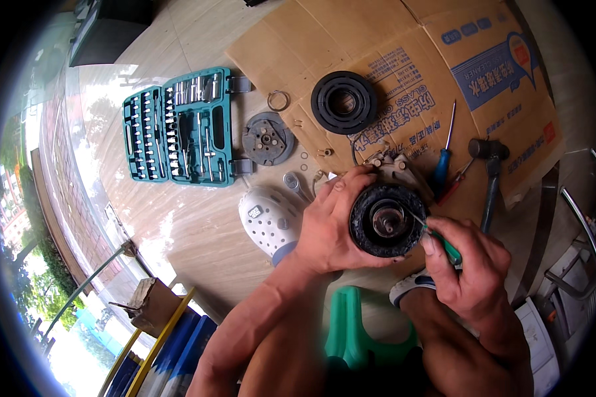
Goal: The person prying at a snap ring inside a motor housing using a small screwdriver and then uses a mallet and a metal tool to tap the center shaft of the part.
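Note:
A compressor (404, 173) with a thick black ring around its silver shaft (389, 223) stands between my hands, shaft end facing up. My left hand (331, 228) wraps around its left side, fingers at the far edge and thumb along the near edge. In my right hand (467, 264) is a small screwdriver with a green handle (451, 253). Its thin blade reaches into the gap between the black ring and the shaft; the very tip is hard to make out. A ratchet wrench (293, 183) lies on the floor just left of my left hand.
Flattened cardboard (298, 40) bears a black pulley (321, 99), a blue screwdriver (442, 169), a red screwdriver (449, 192) and a hammer (489, 149). Leftward lie a clutch plate (268, 155), a metal ring (269, 106) and an open teal socket set (226, 132). A green stool (344, 324) is below me.

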Tool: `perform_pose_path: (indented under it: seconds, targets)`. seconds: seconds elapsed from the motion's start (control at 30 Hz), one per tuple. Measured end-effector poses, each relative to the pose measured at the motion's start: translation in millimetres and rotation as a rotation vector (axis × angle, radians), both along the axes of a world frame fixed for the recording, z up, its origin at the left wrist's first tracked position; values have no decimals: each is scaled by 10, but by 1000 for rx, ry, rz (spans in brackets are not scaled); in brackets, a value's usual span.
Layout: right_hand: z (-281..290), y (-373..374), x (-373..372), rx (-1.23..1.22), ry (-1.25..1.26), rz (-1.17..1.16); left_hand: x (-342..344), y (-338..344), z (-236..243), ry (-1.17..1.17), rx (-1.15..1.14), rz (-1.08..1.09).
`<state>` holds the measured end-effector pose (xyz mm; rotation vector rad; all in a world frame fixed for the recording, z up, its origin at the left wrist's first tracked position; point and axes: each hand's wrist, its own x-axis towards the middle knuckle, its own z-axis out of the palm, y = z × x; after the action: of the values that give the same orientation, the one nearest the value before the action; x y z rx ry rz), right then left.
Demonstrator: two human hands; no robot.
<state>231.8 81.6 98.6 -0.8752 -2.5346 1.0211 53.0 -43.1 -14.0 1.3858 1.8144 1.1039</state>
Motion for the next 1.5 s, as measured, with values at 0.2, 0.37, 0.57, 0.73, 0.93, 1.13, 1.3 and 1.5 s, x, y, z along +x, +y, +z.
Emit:
perform_pose_path:
  seconds: [0.2,0.37,0.57,0.73,0.93,1.13,1.3,1.5]
  targets:
    - [-98,12,-85,19,93,25,-20,-70,-90,-116,-48,32]
    - [-111,65,-97,28,112,71,-53,-115,-2,-87,-87,19]
    - [-145,63,-113,7,145,69,-73,-190,262,258,65,87]
    - [-286,32,-20,22,119,90,-87,-144,721,303,330,-110]
    - [-301,96,2,-58,219,139,273,305,799,286,477,-117]
    - [-414,9,31,-54,178,43,298,306,691,266,514,-125]
    - [-426,27,-40,-53,181,4,236,295,624,296,556,-84]
    - [-524,84,16,-222,198,30,301,293,411,399,592,-35]
